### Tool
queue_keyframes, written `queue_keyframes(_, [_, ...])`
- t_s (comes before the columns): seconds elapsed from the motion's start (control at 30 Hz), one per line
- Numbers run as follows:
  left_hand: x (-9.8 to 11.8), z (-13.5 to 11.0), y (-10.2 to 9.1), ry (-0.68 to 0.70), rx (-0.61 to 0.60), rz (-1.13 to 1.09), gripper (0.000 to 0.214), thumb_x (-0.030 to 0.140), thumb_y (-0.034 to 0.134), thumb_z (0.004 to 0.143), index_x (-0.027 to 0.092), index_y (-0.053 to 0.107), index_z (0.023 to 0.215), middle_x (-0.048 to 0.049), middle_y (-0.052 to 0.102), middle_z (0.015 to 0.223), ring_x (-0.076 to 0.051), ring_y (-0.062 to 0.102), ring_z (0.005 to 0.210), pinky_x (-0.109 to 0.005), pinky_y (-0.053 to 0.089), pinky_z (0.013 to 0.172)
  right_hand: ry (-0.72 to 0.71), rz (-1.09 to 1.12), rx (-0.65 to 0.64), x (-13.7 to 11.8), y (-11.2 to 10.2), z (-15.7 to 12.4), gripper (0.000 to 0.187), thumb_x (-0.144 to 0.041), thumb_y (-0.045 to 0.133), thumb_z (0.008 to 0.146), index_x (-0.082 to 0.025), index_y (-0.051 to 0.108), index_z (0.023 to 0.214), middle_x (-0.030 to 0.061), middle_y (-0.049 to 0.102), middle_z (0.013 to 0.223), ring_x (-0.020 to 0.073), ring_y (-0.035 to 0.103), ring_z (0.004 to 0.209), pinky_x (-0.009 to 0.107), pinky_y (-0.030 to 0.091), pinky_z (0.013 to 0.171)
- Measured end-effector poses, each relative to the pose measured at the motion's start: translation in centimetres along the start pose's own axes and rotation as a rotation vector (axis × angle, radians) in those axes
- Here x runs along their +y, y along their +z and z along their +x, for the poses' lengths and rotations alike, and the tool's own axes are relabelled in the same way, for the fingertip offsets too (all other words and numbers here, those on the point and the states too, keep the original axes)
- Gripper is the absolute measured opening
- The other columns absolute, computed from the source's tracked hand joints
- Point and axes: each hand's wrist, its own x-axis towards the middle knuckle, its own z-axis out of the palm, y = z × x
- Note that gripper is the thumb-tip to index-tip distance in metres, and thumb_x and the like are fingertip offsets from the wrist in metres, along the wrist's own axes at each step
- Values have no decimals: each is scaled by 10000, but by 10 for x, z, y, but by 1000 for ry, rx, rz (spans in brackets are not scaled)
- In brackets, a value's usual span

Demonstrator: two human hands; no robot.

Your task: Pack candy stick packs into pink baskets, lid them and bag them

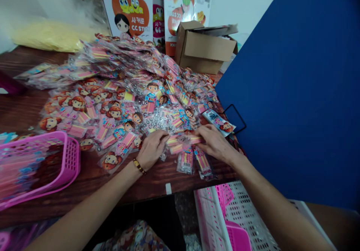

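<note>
A big heap of clear candy packets (120, 93) printed with cartoon faces and pink sticks covers the dark wooden table (92, 176). My left hand (152, 148), a bead bracelet at its wrist, lies curled over packets at the heap's near edge. My right hand (214, 142) rests palm down beside it, fingers pressed onto the same small bunch of packets (180, 140). Both hands grip that bunch between them. More packets (194, 163) lie just below the hands at the table's front edge.
A pink plastic basket (70, 161) with packets stands at the near left. An open cardboard box (204, 48) and printed cartons (129, 7) stand at the back. A blue panel (295, 86) walls off the right. White and pink crates (233, 221) sit below the table.
</note>
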Motion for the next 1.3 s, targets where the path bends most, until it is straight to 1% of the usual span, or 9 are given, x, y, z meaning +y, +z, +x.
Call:
queue_keyframes(0.23, [8,-25,20,-90,-63,274,360,431,561,929,153,545,1157,-120,635,1072,-280,547,1026,-403,385,836,172,157,22,7,3,-17,444,-268,599,867,-186,457,1279,96,625,1099,264,569,996,382,432,856])
queue_keyframes(0.37, [6,-18,30,-225,-57,110,66,256,555,942,206,598,935,-22,677,928,-223,575,944,-393,321,866,200,278,12,17,12,-22,179,-302,580,879,-190,568,1019,31,589,883,203,553,822,316,426,727])
queue_keyframes(0.5, [0,-15,26,-241,-64,80,145,192,531,940,209,591,810,21,658,799,-185,578,833,-379,299,850,304,348,153,24,-6,-26,141,-314,595,854,-191,540,895,20,585,877,190,544,819,312,437,723])
queue_keyframes(0.6, [4,-19,23,-177,-53,34,132,209,520,949,210,587,836,17,646,810,-177,565,827,-370,301,836,230,388,-32,8,-15,-26,260,-290,609,868,-195,552,1102,55,631,1051,219,580,954,352,466,821])
queue_keyframes(0.73, [16,-27,26,-14,-12,-11,174,203,446,982,205,574,864,-1,626,803,-179,541,823,-368,307,823,78,88,-233,-25,3,-21,541,-148,655,814,-202,483,1324,132,540,1337,296,474,1251,483,357,1047])
queue_keyframes(0.83, [15,-32,25,-6,-26,-9,173,253,435,1000,213,590,931,-7,640,851,-178,557,855,-372,318,848,42,-93,-273,-36,15,-16,345,-132,639,824,-192,600,1161,140,531,1306,311,456,1262,500,337,1048])
queue_keyframes(0.93, [6,-29,19,-185,31,110,204,327,457,992,212,585,1101,-53,647,1033,-220,553,986,-395,336,884,27,-174,-264,-37,13,-13,227,-181,664,819,-191,643,1045,139,531,1252,328,473,1210,501,348,998])
queue_keyframes(1.1, [-2,-15,13,-223,-45,441,343,400,567,922,211,592,1208,-112,608,1179,-327,487,1075,-477,333,885,0,-142,-332,-34,13,-14,273,-128,602,844,-193,589,1109,97,595,1163,249,548,1085,437,358,978])
queue_keyframes(1.3, [-6,-6,20,-265,6,207,218,229,524,925,204,582,1134,-64,650,1027,-261,527,1020,-431,353,872,-4,-74,-278,-22,27,-22,424,-113,566,850,-190,492,1260,110,602,1232,252,514,1196,457,305,1056])
